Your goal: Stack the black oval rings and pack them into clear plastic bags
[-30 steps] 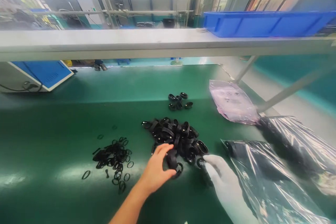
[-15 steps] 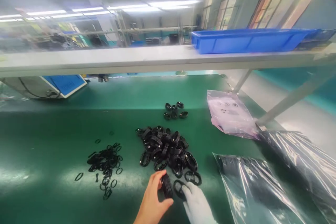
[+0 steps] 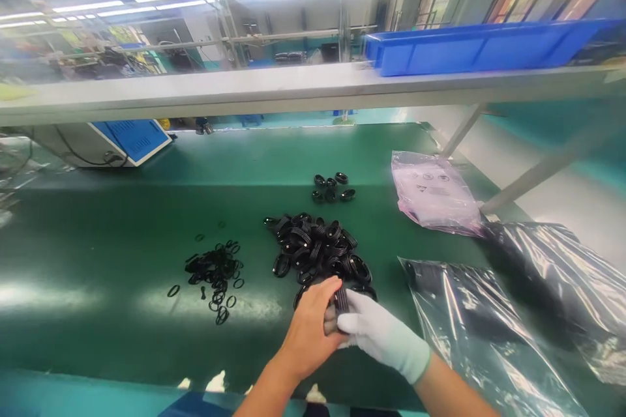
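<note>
Between my two hands is a coiled black cable point(image 3: 342, 300), partly covered by fingers. My bare left hand point(image 3: 313, 319) grips it from the left, thumb below and fingers above. From the right, my right hand point(image 3: 369, 326), in a white glove, closes on the same coil with its thumb across the front. Just beyond the hands lies a heap of coiled black cables point(image 3: 317, 247), its nearest coils partly hidden by my hands. To the left sits a loose pile of thin black rings point(image 3: 215, 270). A small group of coiled cables point(image 3: 331, 189) lies farther back.
Clear plastic bags with dark contents point(image 3: 469, 313) lie at the right, before a pinkish printed bag point(image 3: 435, 192). A shelf point(image 3: 235, 94) crosses above the green tabletop point(image 3: 112, 228), bearing a blue bin point(image 3: 469, 49). A blue-and-white box point(image 3: 132, 137) stands at back left.
My right hand has left the coil it was touching on the table and joined my left hand on its coil. The view has tilted down, showing the table's front edge.
</note>
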The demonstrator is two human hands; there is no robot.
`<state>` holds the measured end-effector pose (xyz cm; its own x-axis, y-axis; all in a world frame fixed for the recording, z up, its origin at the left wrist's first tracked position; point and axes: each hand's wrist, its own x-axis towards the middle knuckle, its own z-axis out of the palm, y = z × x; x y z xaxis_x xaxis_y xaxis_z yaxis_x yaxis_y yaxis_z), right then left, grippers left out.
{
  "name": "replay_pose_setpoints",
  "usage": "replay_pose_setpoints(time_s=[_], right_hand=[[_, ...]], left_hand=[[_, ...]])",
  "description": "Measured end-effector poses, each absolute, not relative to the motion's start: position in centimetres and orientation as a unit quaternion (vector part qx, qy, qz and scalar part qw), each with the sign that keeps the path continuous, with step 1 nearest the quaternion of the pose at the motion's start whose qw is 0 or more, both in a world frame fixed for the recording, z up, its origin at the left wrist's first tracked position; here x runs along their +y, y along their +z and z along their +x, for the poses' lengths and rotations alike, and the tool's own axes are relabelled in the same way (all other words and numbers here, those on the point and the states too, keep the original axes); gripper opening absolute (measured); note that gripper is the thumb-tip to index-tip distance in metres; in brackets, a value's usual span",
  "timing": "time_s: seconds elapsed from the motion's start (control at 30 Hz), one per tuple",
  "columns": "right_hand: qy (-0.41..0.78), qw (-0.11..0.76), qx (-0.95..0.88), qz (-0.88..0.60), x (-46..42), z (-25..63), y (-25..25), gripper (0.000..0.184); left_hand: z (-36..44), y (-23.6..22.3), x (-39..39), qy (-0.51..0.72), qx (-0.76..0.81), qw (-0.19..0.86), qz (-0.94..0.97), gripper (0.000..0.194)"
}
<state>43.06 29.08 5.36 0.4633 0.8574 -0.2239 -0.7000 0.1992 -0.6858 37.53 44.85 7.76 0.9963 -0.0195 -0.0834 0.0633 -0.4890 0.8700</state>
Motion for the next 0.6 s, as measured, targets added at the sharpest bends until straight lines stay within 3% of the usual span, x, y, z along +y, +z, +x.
replay_pose_setpoints(time_s=[0.13, 0.33, 0.6], right_hand=[[0.494, 0.773, -0.079, -0.391, 30.5, 41.4, 5.3, 0.044], [0.517, 0.784, -0.074, -0.335, 31.6, 39.0, 5.2, 0.045], [0.543, 0.780, -0.054, -0.308, 32.1, 38.0, 5.3, 0.044]], left_hand=[[37.7, 8.6, 47.2, -0.118, -0.019, 0.563, 0.818, 0.060], [37.7, 7.3, 49.5, -0.086, 0.023, 0.626, 0.775, 0.031], [37.1, 6.3, 50.4, -0.205, -0.033, 0.648, 0.732, 0.030]])
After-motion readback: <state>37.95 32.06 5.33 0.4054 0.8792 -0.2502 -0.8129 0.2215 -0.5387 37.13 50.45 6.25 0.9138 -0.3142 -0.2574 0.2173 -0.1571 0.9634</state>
